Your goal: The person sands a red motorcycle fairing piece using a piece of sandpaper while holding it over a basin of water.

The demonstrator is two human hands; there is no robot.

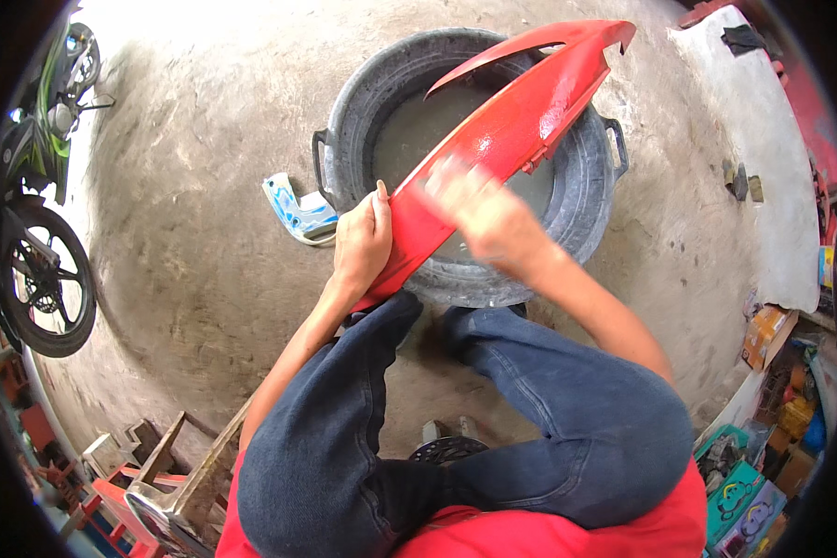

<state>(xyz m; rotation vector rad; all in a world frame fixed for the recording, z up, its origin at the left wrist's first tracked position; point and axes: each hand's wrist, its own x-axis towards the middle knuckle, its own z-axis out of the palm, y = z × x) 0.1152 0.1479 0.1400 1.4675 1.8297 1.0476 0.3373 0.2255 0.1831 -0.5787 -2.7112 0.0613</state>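
A long, glossy red motorcycle body panel (pixel 553 110) slants across the tub, wet-looking, with a curved arm branching off at its far end. My left hand (pixel 363 244) is closed on its near left edge, thumb up along the side. Over the panel's middle is my right hand (pixel 479 209), against the red surface and smeared by motion. Its fingers, and anything under them, are too blurred to make out. Beneath the panel stands a round dark grey plastic tub (pixel 355 112) with cloudy water (pixel 405 130) in it. The panel's near end rests by my left knee.
A blue and white folded packet (pixel 299 212) lies on the concrete floor left of the tub. A motorcycle (pixel 46 251) stands at the far left. Near lower left is a wooden frame (pixel 195 474); boxes and clutter (pixel 749 493) fill the lower right. A pale slab (pixel 749 149) lies at right.
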